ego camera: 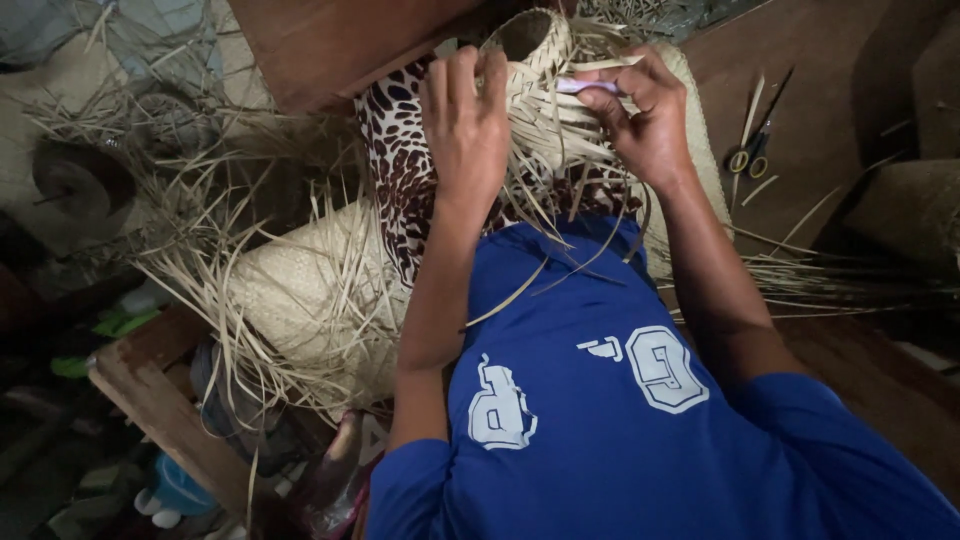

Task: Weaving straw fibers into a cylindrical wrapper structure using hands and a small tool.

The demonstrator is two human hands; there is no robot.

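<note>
I see a dry, matt straw woven basket [535, 45], a smooth lilac plastic tool [585, 87] and dull brown wooden boards [330, 40].

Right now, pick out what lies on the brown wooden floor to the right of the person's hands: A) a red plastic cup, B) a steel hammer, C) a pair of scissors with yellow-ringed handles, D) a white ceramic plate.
C: a pair of scissors with yellow-ringed handles lies on the brown wooden floor, right of the right hand, whose fingers pinch a small pale purple tool against the woven straw basket.
</note>
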